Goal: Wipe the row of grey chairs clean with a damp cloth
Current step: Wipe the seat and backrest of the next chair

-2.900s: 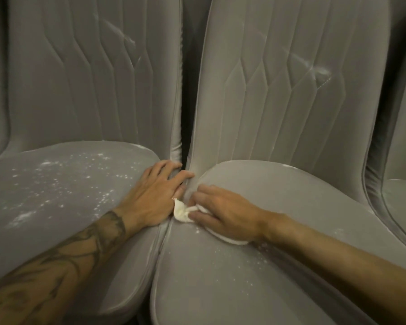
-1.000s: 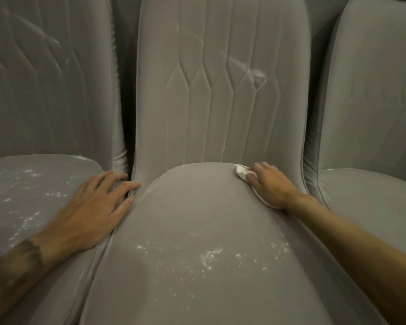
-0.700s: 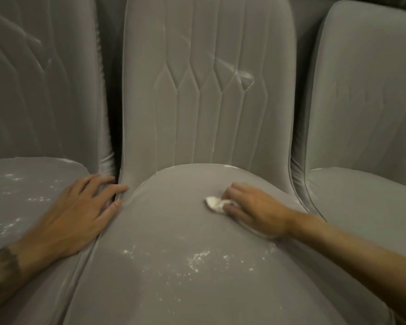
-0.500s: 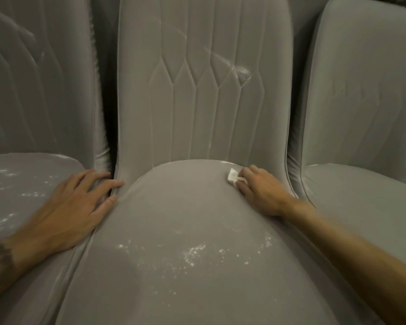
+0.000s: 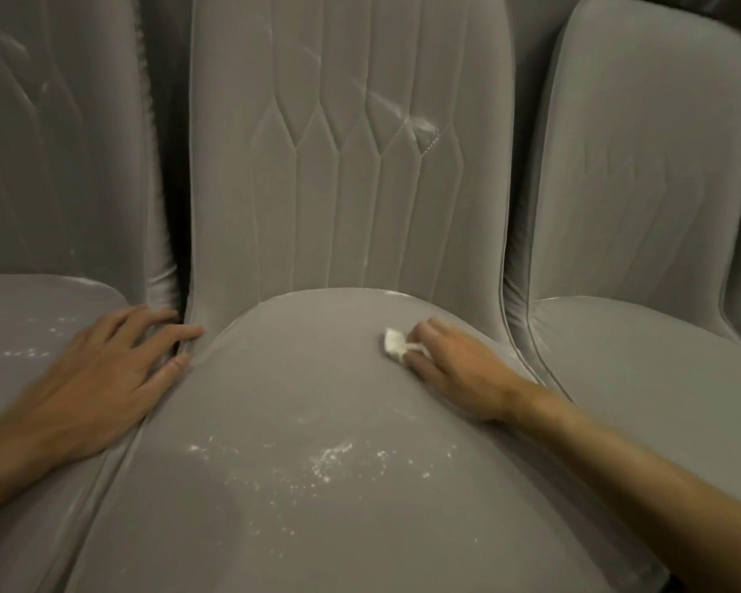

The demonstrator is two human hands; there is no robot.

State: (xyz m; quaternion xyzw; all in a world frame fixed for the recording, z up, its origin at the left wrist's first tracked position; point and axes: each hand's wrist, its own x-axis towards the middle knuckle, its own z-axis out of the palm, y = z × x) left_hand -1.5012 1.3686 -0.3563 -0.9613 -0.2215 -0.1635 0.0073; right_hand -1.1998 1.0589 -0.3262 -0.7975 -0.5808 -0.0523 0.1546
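Observation:
Three grey upholstered chairs stand side by side. The middle chair [image 5: 317, 400] fills the view, with white dust specks [image 5: 326, 460] across the front of its seat and a white smear [image 5: 420, 130] on its quilted backrest. My right hand [image 5: 454, 370] presses a small white cloth [image 5: 393, 344] flat onto the back right of that seat; the cloth pokes out past the fingertips. My left hand [image 5: 103, 378] rests palm down with spread fingers on the right edge of the left chair [image 5: 26, 318], fingertips at the gap between the seats.
The left chair's seat carries white specks too. The right chair [image 5: 642, 344] looks free of dust on seat and back. Dark narrow gaps separate the backrests. A further chair's edge shows at the far right.
My right hand has slid the cloth forward and to the left, away from the seat's back edge. The left hand has stayed where it was.

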